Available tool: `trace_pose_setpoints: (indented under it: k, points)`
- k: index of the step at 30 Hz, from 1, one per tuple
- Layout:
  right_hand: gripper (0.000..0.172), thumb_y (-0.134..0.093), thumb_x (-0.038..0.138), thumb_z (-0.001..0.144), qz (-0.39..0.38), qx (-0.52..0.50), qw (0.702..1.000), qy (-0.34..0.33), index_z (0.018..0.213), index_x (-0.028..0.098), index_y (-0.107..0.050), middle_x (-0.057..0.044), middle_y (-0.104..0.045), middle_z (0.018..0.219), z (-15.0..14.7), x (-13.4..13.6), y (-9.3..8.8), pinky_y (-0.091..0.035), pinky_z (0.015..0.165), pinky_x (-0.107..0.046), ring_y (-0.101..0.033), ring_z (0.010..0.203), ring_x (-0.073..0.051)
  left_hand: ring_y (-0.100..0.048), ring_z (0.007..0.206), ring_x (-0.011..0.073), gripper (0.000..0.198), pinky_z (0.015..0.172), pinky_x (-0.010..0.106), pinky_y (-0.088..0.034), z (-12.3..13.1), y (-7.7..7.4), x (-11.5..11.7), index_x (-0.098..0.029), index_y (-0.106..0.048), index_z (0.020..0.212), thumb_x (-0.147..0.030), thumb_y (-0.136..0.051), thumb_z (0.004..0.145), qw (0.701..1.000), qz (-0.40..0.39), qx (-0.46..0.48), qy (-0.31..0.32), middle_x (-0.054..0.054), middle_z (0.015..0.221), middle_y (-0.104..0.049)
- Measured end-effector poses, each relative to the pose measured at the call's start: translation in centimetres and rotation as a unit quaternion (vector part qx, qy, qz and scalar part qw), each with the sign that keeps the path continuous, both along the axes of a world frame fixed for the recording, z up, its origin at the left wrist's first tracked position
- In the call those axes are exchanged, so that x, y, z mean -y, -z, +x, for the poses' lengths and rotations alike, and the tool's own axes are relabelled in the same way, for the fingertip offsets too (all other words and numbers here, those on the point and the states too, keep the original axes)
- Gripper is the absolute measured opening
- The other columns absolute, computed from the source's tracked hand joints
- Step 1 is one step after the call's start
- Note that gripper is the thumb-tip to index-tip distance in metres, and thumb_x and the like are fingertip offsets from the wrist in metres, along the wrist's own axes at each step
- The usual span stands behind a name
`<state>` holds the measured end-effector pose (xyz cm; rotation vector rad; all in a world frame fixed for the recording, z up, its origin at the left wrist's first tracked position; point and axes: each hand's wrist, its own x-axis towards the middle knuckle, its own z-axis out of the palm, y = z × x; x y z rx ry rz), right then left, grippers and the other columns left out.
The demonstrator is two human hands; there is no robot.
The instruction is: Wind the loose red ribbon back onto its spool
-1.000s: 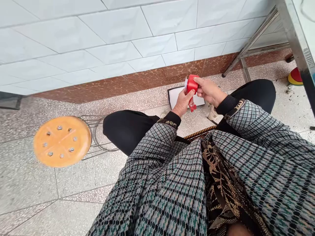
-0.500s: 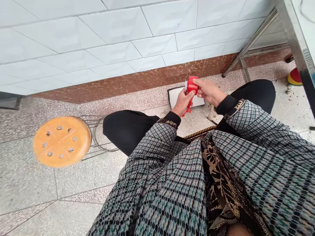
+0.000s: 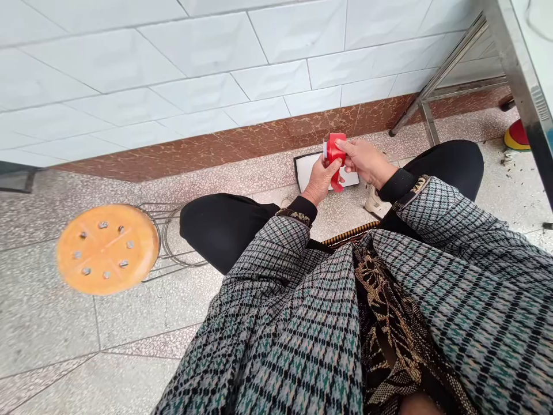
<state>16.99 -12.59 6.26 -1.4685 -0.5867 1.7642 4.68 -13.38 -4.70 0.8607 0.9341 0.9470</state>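
A roll of red ribbon or tape (image 3: 335,148) with a pale inner edge is held between my two hands, above the floor in front of me. My left hand (image 3: 318,180) has its fingers closed round the lower left side of the roll, thumb on the red surface. With thumb and fingers, my right hand (image 3: 366,160) pinches the roll's right side. A short red strip hangs down beside my left fingers. Behind and below my hands lies a white panel with a black edge (image 3: 306,168), partly hidden by them.
An orange round stool seat (image 3: 108,249) with metal legs lies at the left. A metal-framed table (image 3: 514,52) stands at the right, near a red and yellow object (image 3: 518,136). White wall tiles (image 3: 207,49) are ahead; a light shoe (image 3: 377,203) is below my right hand.
The hanging red strip has shortened and curled up closer to my left fingers. Both hands and the roll have shifted very slightly to the left.
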Motion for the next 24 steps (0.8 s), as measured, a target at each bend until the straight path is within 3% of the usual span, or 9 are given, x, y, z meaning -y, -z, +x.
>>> trace_pose_setpoints:
  k: [4,8,15,19,24]
  points:
    - [0.030,-0.058,0.022,0.109,-0.043,-0.019,0.998,0.046,0.080,0.020,-0.052,0.008,-0.044,0.050,0.4,-0.8,-0.1,-0.031,0.034,-0.011,-0.029,0.035,-0.003,-0.057,0.047,0.0072,0.059,0.048,0.027,-0.052,-0.1,-0.2,0.0,-0.020,-0.054,0.106,-0.055,-0.087,0.073,0.999,0.018,-0.030,0.002,-0.004,0.083,-0.066]
    - [0.027,-0.054,0.019,0.109,-0.104,-0.055,0.993,0.033,0.082,0.018,-0.053,0.007,-0.049,0.054,0.9,-1.3,-0.3,-0.028,0.033,-0.009,-0.024,0.034,-0.001,-0.059,0.050,0.0079,0.066,0.051,0.027,-0.053,-0.3,-0.2,-0.2,-0.020,-0.054,0.112,-0.052,-0.092,0.067,0.999,0.044,-0.023,0.000,-0.004,0.082,-0.066]
    - [0.029,-0.066,0.026,0.105,-0.021,-0.015,1.000,0.009,0.079,0.020,-0.054,0.009,-0.040,0.048,0.0,-0.1,0.4,-0.033,0.036,-0.012,-0.031,0.038,-0.005,-0.057,0.048,0.0068,0.060,0.054,0.027,-0.055,-0.1,0.4,-0.4,-0.020,-0.054,0.103,-0.065,-0.083,0.074,1.000,0.001,-0.003,-0.003,-0.004,0.079,-0.065]
    - [0.022,-0.061,0.024,0.107,-0.055,-0.044,0.996,0.061,0.086,0.020,-0.055,0.009,-0.041,0.051,0.6,-1.0,0.2,-0.031,0.035,-0.012,-0.026,0.036,-0.003,-0.058,0.046,0.0070,0.059,0.052,0.026,-0.053,-0.2,0.0,-0.2,-0.020,-0.054,0.104,-0.057,-0.087,0.073,1.000,0.007,-0.023,0.007,-0.004,0.078,-0.067]
    - [0.025,-0.059,0.022,0.107,-0.098,-0.057,0.993,0.020,0.083,0.019,-0.055,0.007,-0.047,0.053,1.2,-1.5,-0.3,-0.029,0.033,-0.011,-0.023,0.036,-0.002,-0.059,0.046,0.0088,0.066,0.055,0.028,-0.055,-0.3,-0.1,-0.1,-0.021,-0.052,0.104,-0.058,-0.092,0.066,1.000,0.017,-0.008,0.018,-0.006,0.071,-0.066]
